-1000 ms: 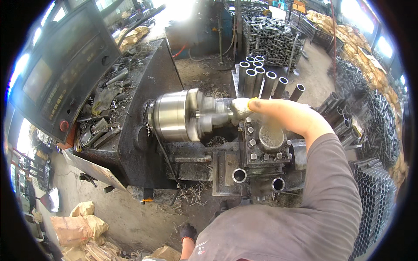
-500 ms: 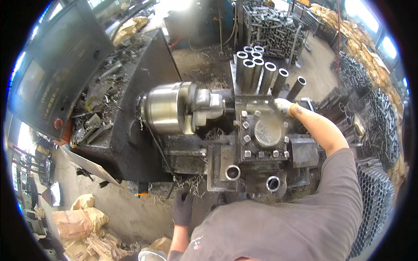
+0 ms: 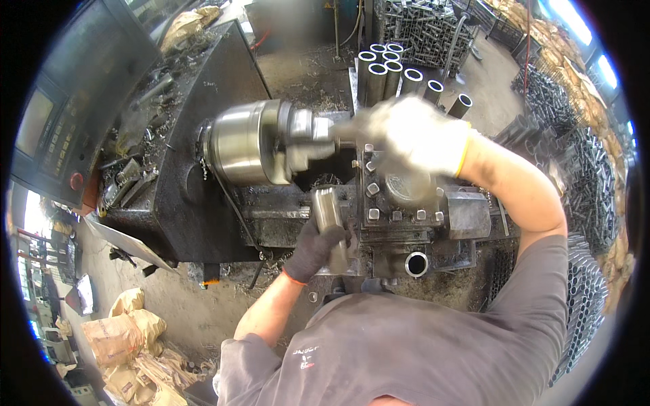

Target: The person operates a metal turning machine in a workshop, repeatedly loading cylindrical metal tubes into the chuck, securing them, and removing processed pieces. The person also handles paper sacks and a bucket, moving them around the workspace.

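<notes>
My left hand (image 3: 313, 252), in a dark glove, is wrapped around a short shiny metal tube (image 3: 328, 208). The tube is tilted and in front of the machine bed, below the chuck. My right hand (image 3: 420, 139), in a white glove with a yellow cuff, is over the square tool post (image 3: 396, 215), to the right of the steel lathe chuck (image 3: 237, 142). Motion smears its fingers. A dark, blurred shape reaches from it toward the chuck jaws (image 3: 310, 135); whether the hand holds it cannot be made out.
Several upright tubes (image 3: 377, 81) stand behind the tool post. Another tube (image 3: 416, 264) is at the machine's front edge. A control panel (image 3: 51, 128) is at the left, paper sacks (image 3: 115, 338) at lower left. Stacked tubes (image 3: 582, 287) and a wire bin of parts (image 3: 426, 40) are at the right and back.
My left hand has risen from beside the machine and taken hold of a tube from the flat block. My right hand has moved left from behind the tool post toward the chuck.
</notes>
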{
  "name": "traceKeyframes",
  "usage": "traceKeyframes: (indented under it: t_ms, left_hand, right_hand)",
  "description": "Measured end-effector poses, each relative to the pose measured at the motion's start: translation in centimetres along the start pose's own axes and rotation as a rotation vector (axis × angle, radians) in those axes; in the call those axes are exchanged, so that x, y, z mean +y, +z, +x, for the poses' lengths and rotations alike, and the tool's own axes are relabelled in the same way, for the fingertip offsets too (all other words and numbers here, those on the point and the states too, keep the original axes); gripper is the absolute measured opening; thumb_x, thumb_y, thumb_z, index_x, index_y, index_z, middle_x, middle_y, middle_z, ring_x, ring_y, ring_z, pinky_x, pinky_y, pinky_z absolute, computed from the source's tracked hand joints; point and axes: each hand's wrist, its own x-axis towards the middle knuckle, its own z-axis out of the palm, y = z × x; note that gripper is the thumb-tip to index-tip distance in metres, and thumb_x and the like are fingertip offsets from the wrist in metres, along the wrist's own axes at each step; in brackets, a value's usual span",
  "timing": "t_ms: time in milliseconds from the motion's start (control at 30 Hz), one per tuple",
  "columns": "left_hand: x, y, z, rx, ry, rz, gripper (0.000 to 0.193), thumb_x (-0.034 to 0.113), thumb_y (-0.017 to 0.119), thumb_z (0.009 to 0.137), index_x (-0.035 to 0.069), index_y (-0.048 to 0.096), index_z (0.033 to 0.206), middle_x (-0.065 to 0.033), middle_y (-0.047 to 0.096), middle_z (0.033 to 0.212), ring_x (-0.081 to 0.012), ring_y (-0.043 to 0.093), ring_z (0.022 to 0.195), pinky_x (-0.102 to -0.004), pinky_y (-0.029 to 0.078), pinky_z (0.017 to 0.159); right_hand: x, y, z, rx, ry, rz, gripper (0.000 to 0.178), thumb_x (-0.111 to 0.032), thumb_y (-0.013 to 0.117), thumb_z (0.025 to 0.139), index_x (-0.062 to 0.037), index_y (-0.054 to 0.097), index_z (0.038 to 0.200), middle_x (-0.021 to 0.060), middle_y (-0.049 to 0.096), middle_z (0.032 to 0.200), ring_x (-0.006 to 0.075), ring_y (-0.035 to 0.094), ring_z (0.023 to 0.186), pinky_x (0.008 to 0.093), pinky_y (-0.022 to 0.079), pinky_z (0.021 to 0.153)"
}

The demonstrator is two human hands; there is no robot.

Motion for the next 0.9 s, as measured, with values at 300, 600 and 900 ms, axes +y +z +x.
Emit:
traceKeyframes:
  t_ms: [300, 600, 900]
  left_hand:
    - [8.8, -2.1, 1.7, 0.132, 0.344, 0.429, 0.066, 0.034, 0.073, 0.096, -0.001, 0.053, 0.149, -0.0163, 0.073, 0.12, -0.0241, 0.07, 0.108, -0.0388, 0.055, 0.097]
    - [-9.5, -10.6, -6.2, 0.592, 0.019, -0.027, 0.029, 0.026, 0.067, 0.103, 0.0, 0.072, 0.114, -0.0098, 0.073, 0.098, -0.0199, 0.07, 0.089, -0.0354, 0.059, 0.081]
    - [-17.2, -22.9, -11.8, 1.515, 0.263, -0.576, 0.055, 0.062, 0.051, 0.107, 0.01, 0.062, 0.095, -0.001, 0.052, 0.072, -0.0175, 0.05, 0.058, -0.0347, 0.045, 0.057]
  right_hand:
    - [3.1, 1.3, 0.9, -0.155, 0.136, -0.22, 0.02, -0.019, 0.077, 0.079, -0.0095, 0.069, 0.094, 0.0098, 0.069, 0.072, 0.0286, 0.072, 0.064, 0.0398, 0.059, 0.058]
    - [9.9, 5.1, -7.0, -0.634, 0.855, -0.194, 0.032, -0.032, 0.079, 0.076, -0.0037, 0.081, 0.09, 0.0218, 0.078, 0.091, 0.0402, 0.076, 0.086, 0.0466, 0.061, 0.08]
    - [13.4, 12.0, -11.2, -0.579, 0.6, 0.284, 0.024, -0.022, 0.079, 0.076, -0.0015, 0.074, 0.086, 0.0202, 0.072, 0.079, 0.0385, 0.072, 0.072, 0.0475, 0.055, 0.065]
